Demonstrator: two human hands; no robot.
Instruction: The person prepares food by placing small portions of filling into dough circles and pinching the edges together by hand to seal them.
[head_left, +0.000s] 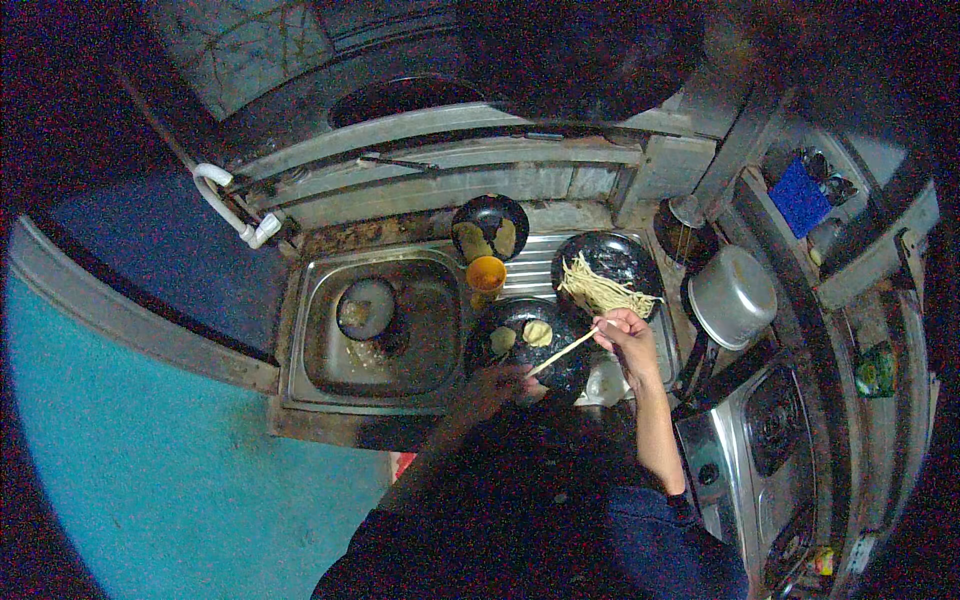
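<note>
A pale dough strand (566, 352) is stretched on a slant between my two hands. Its upper end is in the fingers of my right hand (634, 345). The lower end is at the fingertips of my left hand (510, 382), which is in shadow. Below the strand is a dark, shiny round plate or pan (555, 375). On it sit a flattened dough lump (537, 333) and a second, dimmer dough piece (502, 340). Just beyond my right hand, many thin dough strands (604, 289) lie heaped on another black plate (634, 255).
An orange cup (486, 274) stands beside a black plate with flat pieces (491, 214). Left is a steel sink (427, 360) holding a round vessel (366, 309). At right are an aluminium pot (731, 296), a gas stove (720, 465) and shelves (795, 277). A white pipe (232, 206) curves at far left.
</note>
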